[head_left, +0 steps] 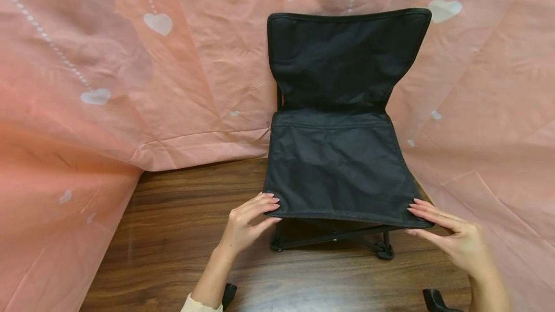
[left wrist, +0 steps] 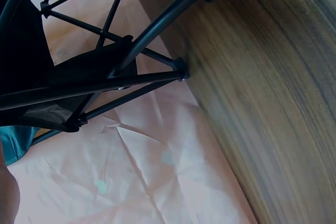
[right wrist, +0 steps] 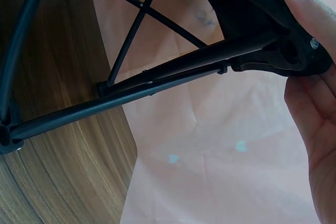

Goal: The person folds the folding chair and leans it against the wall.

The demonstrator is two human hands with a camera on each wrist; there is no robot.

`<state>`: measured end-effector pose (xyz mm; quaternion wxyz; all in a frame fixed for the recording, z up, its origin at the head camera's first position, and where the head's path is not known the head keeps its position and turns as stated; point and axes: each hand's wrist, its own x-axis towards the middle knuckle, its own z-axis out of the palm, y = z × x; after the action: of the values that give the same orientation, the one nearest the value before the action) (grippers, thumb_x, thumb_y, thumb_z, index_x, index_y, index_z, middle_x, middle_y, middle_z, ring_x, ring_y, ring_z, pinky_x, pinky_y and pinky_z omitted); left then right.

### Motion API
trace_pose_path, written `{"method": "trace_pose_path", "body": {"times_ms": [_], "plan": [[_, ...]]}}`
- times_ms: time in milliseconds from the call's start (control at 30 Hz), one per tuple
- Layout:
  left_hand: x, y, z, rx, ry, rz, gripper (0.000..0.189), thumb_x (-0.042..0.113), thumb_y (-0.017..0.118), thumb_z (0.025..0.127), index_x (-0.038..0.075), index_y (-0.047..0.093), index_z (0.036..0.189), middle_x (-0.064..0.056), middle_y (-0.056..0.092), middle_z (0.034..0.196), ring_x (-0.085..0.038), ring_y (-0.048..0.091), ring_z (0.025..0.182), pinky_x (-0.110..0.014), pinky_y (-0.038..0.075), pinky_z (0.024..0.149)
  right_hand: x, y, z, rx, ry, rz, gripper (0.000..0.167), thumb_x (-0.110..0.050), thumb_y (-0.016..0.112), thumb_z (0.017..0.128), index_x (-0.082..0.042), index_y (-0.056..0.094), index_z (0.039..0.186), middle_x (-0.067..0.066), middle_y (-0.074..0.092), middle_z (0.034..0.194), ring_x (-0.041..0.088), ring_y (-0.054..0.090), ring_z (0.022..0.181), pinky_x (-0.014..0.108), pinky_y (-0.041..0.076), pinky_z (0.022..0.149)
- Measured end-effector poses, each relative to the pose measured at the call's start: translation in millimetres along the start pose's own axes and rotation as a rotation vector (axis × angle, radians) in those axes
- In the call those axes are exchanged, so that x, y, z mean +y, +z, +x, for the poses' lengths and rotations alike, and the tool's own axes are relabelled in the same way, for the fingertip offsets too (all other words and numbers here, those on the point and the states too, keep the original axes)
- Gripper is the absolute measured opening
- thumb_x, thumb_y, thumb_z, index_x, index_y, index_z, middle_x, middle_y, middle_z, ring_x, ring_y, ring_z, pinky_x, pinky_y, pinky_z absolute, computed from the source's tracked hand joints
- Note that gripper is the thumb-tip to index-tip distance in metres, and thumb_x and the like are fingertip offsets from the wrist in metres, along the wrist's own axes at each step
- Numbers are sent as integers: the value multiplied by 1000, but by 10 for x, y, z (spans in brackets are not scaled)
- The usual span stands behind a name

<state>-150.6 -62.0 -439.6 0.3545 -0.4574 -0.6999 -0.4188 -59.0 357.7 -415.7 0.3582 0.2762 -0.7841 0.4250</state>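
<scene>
Here, the left hand [head_left: 244, 221] has its grip clamped on one front corner of the black chair's seat [head_left: 336, 172], fingers above and thumb below; the right hand [head_left: 461, 240] pinches the other corner likewise. Behind the seat rises the backrest [head_left: 347, 61]. Under it, crossed black bars [head_left: 310, 242] join the legs. The black chair stands upright on the wood floor [head_left: 182, 211], before pink cloth [head_left: 208, 52] patterned with pale hearts [head_left: 158, 24].
</scene>
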Motion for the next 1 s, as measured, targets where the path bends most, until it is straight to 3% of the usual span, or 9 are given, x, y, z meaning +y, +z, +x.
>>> {"method": "trace_pose_path", "body": {"times_ms": [333,533,700,867,1000], "plan": [[11,-100,-77,25,8,-4,34,6,84,70,5,73,103,-12,74,102,-28,69,106,-35,50,104,14,73,-11,-32,34,-32,51,8,86,51,10,72,101,15,72,111,8,63,118,10,47,98],[20,-186,-135,46,7,-1,29,11,81,76,4,73,103,-14,74,102,-27,68,108,-33,49,104,-67,162,53,-47,47,-95,57,10,85,46,7,73,101,7,72,115,3,61,118,8,46,97],[17,-253,-188,72,2,19,26,15,80,80,4,73,102,-15,74,101,-27,68,108,-31,49,105,-202,244,169,-58,32,-87,50,1,86,53,7,73,101,6,72,115,1,61,118,8,45,98],[11,-297,-225,93,6,38,23,21,76,84,4,74,100,-15,74,100,-27,69,107,-29,49,105,-122,281,146,-71,26,-89,48,-10,86,58,5,73,102,5,72,116,0,60,119,7,44,99],[17,-320,-250,111,18,50,22,21,74,86,3,73,98,-16,74,98,-28,69,106,-29,49,105,-33,310,112,-85,14,-70,51,-5,86,56,6,73,103,9,71,117,2,59,121,8,44,100]]}}
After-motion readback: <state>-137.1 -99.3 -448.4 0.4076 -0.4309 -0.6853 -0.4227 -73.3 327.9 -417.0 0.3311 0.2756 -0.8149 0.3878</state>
